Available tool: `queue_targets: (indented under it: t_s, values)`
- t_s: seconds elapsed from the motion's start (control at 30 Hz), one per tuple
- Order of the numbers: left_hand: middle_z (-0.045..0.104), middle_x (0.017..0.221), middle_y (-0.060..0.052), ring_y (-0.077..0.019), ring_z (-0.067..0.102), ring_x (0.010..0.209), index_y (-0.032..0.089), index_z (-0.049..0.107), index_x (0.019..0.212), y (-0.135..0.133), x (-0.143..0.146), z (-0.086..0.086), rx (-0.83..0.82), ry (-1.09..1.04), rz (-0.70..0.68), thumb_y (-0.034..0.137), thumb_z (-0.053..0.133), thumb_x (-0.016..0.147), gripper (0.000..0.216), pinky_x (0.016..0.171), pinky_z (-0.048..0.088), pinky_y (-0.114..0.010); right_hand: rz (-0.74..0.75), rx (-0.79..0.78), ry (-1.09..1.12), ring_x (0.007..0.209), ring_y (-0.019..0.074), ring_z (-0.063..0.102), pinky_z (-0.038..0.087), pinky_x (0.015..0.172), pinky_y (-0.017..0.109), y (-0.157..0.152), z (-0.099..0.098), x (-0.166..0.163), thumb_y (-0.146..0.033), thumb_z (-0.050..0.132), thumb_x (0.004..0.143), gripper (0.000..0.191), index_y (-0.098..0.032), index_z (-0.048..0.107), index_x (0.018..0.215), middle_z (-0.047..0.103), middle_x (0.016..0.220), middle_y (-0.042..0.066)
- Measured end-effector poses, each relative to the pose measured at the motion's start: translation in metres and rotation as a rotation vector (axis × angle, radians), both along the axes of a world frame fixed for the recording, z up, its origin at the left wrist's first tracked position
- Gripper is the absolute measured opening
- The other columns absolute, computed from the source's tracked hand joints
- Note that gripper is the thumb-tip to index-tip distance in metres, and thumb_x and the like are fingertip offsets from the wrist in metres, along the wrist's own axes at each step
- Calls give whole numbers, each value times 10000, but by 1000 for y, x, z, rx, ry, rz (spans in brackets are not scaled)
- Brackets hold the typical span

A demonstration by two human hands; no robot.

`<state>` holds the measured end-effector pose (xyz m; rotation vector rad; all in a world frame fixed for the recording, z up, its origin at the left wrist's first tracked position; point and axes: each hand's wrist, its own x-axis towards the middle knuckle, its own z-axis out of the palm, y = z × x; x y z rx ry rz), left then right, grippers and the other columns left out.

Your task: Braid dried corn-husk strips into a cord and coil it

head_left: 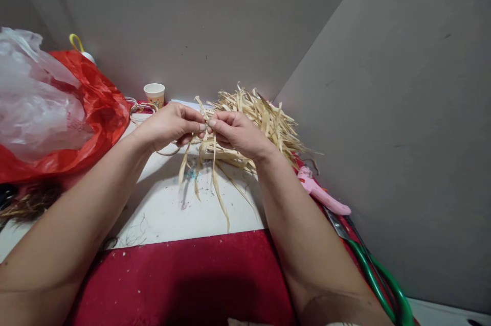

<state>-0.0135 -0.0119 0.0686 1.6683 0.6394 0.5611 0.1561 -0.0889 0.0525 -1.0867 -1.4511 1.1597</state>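
My left hand (172, 124) and my right hand (238, 134) meet above a white board (169, 208), fingertips pinched together on a bunch of pale dried straw strips (209, 162). Several strips hang down from the pinch toward the board. Behind my right hand lies a large loose pile of the same straw (268, 116). Both hands are closed on the strips.
A red plastic bag (95, 106) with a clear bag (34, 96) on it sits at the left. A paper cup (154, 94) and wire rings (141, 109) stand at the back. A pink glue gun (322, 193) and green-handled scissors (376, 275) lie at the right. Red cloth (184, 280) covers the near table.
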Motion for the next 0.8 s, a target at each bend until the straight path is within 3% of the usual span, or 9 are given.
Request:
queue_targets:
  t_s: [0.1, 0.27, 0.4, 0.5, 0.8]
  values:
    - [563, 548, -31, -70, 413, 412, 127, 731, 707, -1, -1, 2, 33, 17, 21, 183, 757, 727, 65, 446, 325, -261, -2, -2, 0, 412, 32, 233, 180, 388, 168, 0, 0, 0, -445, 705, 822, 362, -188, 497, 675, 315, 482, -106]
    - [611, 625, -47, -74, 458, 422, 156, 631, 668, -5, 1, 4, 10, 11, -31, 227, 736, 751, 151, 435, 319, -241, 17, -14, -11, 401, 30, 217, 166, 374, 165, -1, 1, 1, -410, 666, 849, 302, -170, 546, 710, 311, 477, -109]
    - [427, 501, 22, -66, 379, 401, 183, 540, 602, -4, 2, 3, -18, -12, -53, 297, 725, 778, 280, 435, 280, -246, 3, -32, 2, 399, 27, 219, 171, 371, 158, -1, 3, 1, -389, 674, 843, 317, -189, 491, 678, 309, 481, -109]
    - [376, 510, 35, -47, 323, 404, 186, 517, 589, -3, 1, 4, -54, -25, -85, 343, 752, 765, 333, 425, 247, -239, 4, -45, 3, 398, 28, 213, 176, 371, 154, -3, 5, 0, -363, 657, 860, 299, -189, 494, 680, 298, 473, -112]
    - [305, 521, 69, -10, 222, 389, 162, 535, 639, -4, 0, 7, -275, -70, -138, 207, 754, 738, 245, 375, 122, -171, 30, -27, -7, 399, 28, 237, 197, 374, 152, -10, 12, 1, -300, 625, 881, 253, -173, 522, 688, 321, 467, -107]
